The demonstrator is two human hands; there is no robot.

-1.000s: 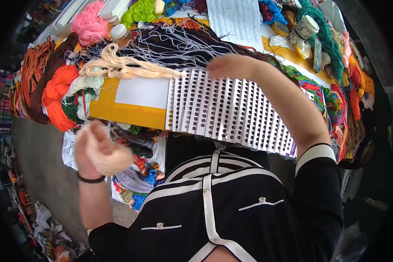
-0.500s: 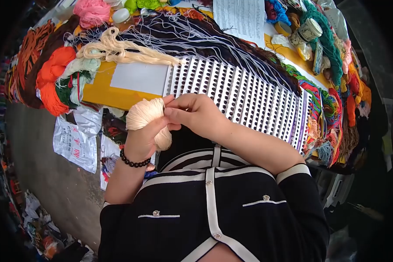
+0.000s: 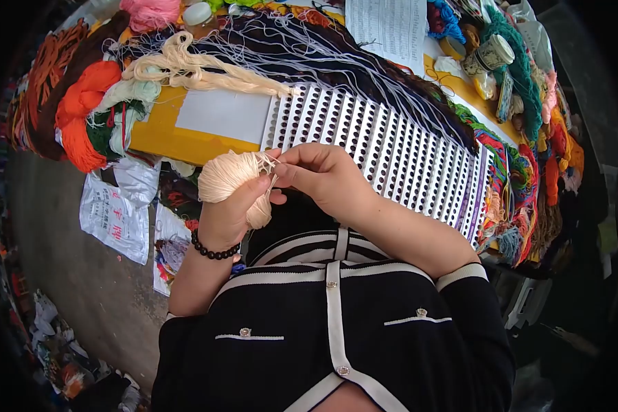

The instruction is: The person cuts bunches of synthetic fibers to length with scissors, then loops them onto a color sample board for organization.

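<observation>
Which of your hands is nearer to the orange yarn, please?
Left. The left hand, holding a cream skein, is right of the yarn; the right hand is farther right.

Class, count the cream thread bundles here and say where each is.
2. One cream bundle is in the left hand, the right hand pinching its strands; a cream hank lies on the table beyond the perforated board. Others may be hidden.

**What We Are Wearing**

We are wearing a black knit jacket [image 3: 364, 343] edged in white trim, with small pale buttons [image 3: 332, 284] running down the front. The right sleeve is ending in a white-banded cuff [image 3: 462, 275]. A black beaded bracelet [image 3: 213, 248] is circling the wrist of our left hand [image 3: 230, 209].
</observation>
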